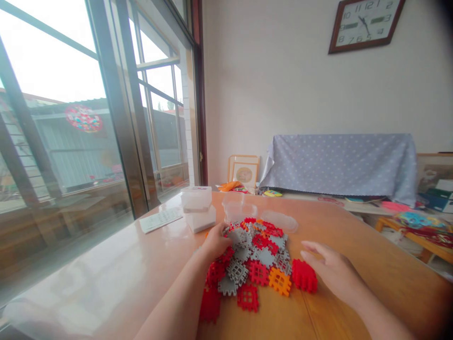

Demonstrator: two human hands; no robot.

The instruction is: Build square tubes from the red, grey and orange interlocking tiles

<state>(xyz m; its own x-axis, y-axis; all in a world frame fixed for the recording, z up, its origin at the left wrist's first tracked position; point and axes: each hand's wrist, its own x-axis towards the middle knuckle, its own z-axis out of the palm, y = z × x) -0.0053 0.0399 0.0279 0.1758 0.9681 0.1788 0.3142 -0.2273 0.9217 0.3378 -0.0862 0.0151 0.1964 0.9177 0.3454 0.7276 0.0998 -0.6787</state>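
Note:
A heap of interlocking plastic building tiles point(260, 255) in red, grey and orange, with notched edges, lies on the table. Some tiles are solid; others have a window-like grid. My left hand point(216, 242) reaches to the heap's left side, thumb and forefinger apart by grey tiles point(240, 237), its other fingers mostly hidden. To the right of the heap, a neat stack of red tiles point(304, 275) stands by itself. Just beside and above that stack is my right hand point(327, 259), fingers stretched out and holding nothing. Nearest me lie a red window tile point(248, 298) and a solid red piece point(210, 304), partly behind my left forearm.
Two stacked white boxes point(198, 219) stand behind my left hand, beside a printed sheet point(161, 220). Clear plastic containers point(279, 221) sit behind the heap on the wooden table point(339, 226). Glass windows line the left; a cloth-covered object point(339, 165) is against the wall.

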